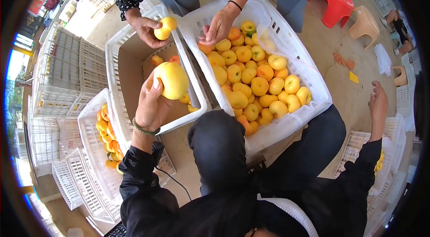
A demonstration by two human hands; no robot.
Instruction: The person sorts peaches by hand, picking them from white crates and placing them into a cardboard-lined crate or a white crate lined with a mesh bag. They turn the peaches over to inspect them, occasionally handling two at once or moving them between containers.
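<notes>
My left hand [150, 105], with a braided band at the wrist, is closed round a yellow peach [172, 81]. It holds the fruit above a white crate [114, 75] lined with brown cardboard, where a few peaches [184, 98] show. To the right is a larger white crate [319, 96], lined with white sheeting and heaped with yellow peaches [260, 86]. Out at the far right, my right hand [379, 101] is raised over the floor, fingers partly apart, with nothing visible in it.
Opposite me, a co-worker's hand [148, 31] grips peaches [165, 28]; the other hand [218, 25] hovers over the heaped crate. Another crate of peaches [105, 129] stands at left, near stacked crates [58, 73]. A red stool [331, 2] and a beige stool [363, 26] stand upper right.
</notes>
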